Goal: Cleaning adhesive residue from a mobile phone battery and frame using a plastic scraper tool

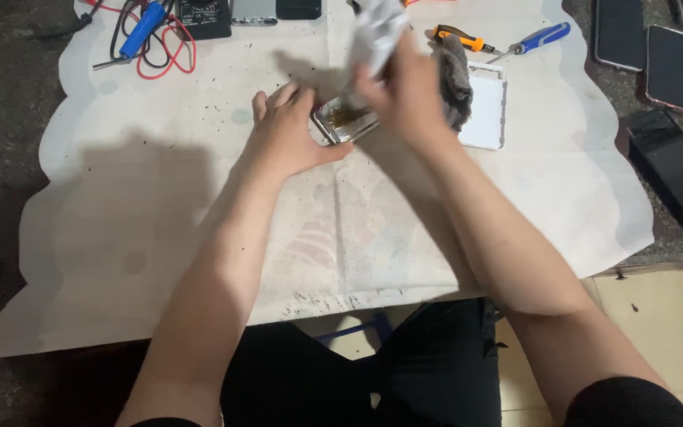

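Orange-handled screwdriver (458, 37), blue-handled screwdriver (533, 39)

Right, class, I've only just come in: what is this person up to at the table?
A person seated at a table covered with a pale cloth is working on a small opened device with a metal frame. The left hand steadies it on the cloth, while the right hand presses a crumpled white wipe onto it. A grey rag, a white panel and two screwdrivers lie just behind; several phones sit off to the right.

Pale cloth (120, 237) over dark worktop (9, 95); beige tiled floor (658, 316).
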